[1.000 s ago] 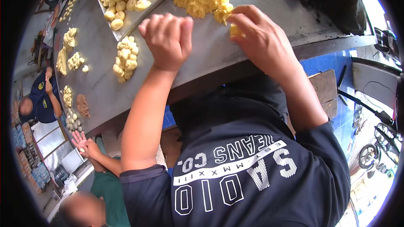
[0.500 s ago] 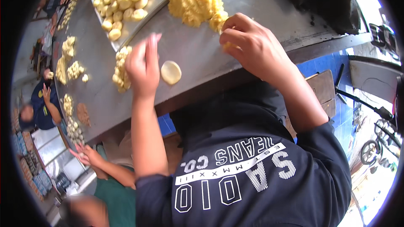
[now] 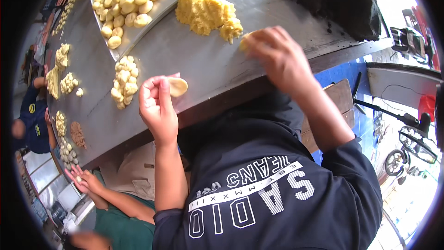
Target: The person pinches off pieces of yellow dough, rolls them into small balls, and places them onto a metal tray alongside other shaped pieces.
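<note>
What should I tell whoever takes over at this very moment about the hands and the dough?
Left hand: raised at the table's near edge, fingertips pinching a flattened dough disc.
Right hand: on the metal table, closed over a small bit of dough beside the big yellow dough lump; its grip is blurred.
Done: many shaped pieces lie on the tray at the far left, and a pile of small dough balls sits left of the left hand.
Left: most of the lump is uncut; the disc is not yet set down.
</note>
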`<state>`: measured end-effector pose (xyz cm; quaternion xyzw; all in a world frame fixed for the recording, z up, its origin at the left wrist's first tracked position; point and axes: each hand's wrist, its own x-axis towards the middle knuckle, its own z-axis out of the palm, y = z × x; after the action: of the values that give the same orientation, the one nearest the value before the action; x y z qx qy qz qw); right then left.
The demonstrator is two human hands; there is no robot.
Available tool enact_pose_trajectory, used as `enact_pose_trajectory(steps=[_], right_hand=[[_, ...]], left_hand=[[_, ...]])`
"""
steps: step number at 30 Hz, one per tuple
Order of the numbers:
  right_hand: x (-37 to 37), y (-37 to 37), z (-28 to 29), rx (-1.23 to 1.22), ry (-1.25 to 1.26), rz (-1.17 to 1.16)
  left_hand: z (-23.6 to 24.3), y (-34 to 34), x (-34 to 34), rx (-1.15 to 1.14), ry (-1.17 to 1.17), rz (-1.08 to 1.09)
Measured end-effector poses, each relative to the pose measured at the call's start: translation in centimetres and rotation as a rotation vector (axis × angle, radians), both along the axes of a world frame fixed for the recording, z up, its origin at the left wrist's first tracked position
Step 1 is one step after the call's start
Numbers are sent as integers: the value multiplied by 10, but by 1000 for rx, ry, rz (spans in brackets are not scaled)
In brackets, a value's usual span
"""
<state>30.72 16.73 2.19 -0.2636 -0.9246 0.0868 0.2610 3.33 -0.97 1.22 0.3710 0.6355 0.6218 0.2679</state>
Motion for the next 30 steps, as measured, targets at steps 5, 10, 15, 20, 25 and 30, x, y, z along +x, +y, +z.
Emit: enact_pose_trajectory(steps=[5,10,15,20,25,30], right_hand=[[-46,-35,15,-245,141,77],[-57,-45,19,-305,57,102],[-84,-43,19,-399,337,175],[-87,-49,28,-571,448,365],[-85,-55,19,-403,377,365],[-83,-61,19,-403,459,355]], left_hand=[[7,18,8,-29,-218,67],[12,16,20,-77,-227,53],[32,18,45,46,-343,-99],[-6,-1,-16,-186,216,-190],[4,27,-5,-23,726,-207],[13,31,2,66,650,-237]])
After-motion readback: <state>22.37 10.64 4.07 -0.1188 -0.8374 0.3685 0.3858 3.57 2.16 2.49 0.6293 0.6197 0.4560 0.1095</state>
